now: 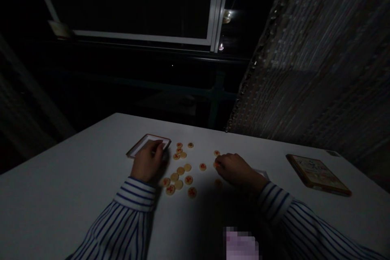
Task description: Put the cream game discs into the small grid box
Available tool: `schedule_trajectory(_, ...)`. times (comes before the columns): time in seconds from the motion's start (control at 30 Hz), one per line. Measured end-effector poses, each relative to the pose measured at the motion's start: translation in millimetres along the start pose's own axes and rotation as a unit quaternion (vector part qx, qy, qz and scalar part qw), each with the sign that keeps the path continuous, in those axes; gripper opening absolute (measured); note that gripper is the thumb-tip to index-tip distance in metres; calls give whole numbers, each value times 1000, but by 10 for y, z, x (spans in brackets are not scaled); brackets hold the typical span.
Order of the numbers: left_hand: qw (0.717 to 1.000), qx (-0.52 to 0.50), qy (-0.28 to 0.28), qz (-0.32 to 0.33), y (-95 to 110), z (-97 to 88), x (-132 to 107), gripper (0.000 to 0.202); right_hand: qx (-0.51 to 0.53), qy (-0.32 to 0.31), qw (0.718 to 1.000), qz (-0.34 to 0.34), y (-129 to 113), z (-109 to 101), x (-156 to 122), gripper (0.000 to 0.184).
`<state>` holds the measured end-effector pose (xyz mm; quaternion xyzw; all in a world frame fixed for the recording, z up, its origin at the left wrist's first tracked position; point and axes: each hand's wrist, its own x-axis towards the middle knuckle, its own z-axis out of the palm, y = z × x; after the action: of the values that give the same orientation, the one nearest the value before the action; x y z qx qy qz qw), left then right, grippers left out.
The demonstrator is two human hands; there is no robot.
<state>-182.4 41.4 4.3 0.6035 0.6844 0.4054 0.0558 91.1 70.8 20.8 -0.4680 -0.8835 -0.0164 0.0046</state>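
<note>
Round wooden Chinese chess pieces point(178, 185) lie scattered on the white table, some showing red characters and others blank side up. My left hand point(148, 159) is over a shallow, white-lined box tray point(138, 145); its fingers are curled together, and whatever they hold is hidden. My right hand point(236, 169) rests low over the table on the other side of the pieces, thumb and fingertips closed on a chess piece point(215, 165). Near that hand are a red-marked piece point(217, 153) and another piece point(202, 166).
A flat box lid point(318, 174) with a printed picture lies on the right of the table point(76, 170). Part of a white object point(262, 173) shows behind my right wrist. A bead-string curtain point(274, 101) hangs at the right, past the table's far edge. The room is dim.
</note>
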Motion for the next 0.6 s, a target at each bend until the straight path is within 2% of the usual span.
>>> schedule_trajectory(0.2,999,30,-3,37,-24,42,-18,39,-30,4,1000,-7,-23,-27,-12,33)
schedule_trajectory(0.37,998,35,-6,43,0,75,-24,38,-25,20,999,-18,-75,-151,48,28)
schedule_trajectory(0.47,998,41,-9,45,7,87,-28,38,3,36,999,-31,-185,-220,155,26)
schedule_trajectory(0.6,997,56,-20,58,3,115,-34,36,19,26,998,-52,-400,-217,344,26)
